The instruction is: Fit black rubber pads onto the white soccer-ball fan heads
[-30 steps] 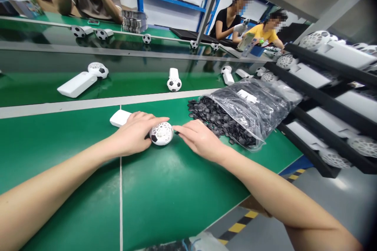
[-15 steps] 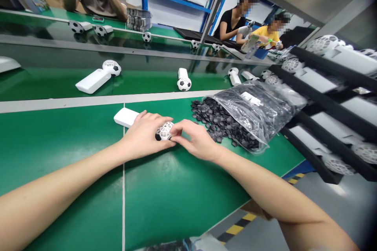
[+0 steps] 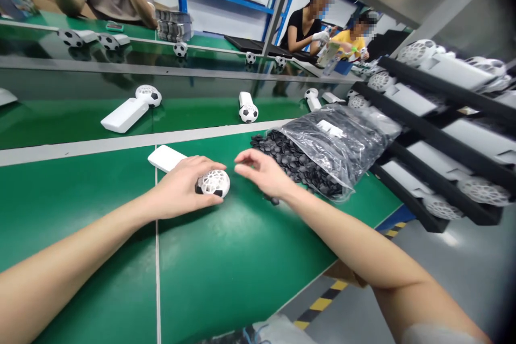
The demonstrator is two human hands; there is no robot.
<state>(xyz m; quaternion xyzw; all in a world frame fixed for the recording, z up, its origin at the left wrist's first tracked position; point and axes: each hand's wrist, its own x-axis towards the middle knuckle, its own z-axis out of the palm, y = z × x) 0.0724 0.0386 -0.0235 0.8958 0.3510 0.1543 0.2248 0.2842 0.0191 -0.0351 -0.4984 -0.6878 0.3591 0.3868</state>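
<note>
My left hand [image 3: 183, 185] is wrapped round the ball-shaped head of a white device [image 3: 166, 158], which lies on the green table [image 3: 201, 279]. White lattice and black patches show on the ball [image 3: 214, 183] between the thumb and fingers. To the right of the ball, my right hand [image 3: 264, 172] is raised with thumb and fingers apart and nothing visible between them. Small black pieces [image 3: 298, 164] spill from a clear plastic bag [image 3: 342, 134] just beyond my right hand.
Behind the table edge, football-headed devices [image 3: 249, 113] lie on a green conveyor [image 3: 193, 107]. A black rack [image 3: 433, 220] of white devices stands at the right. Three people sit across the line, one at the left and two farther right.
My right hand has come off the ball and opened, moving back toward the black pieces. My left hand still holds the ball. The whole view has shifted slightly.
</note>
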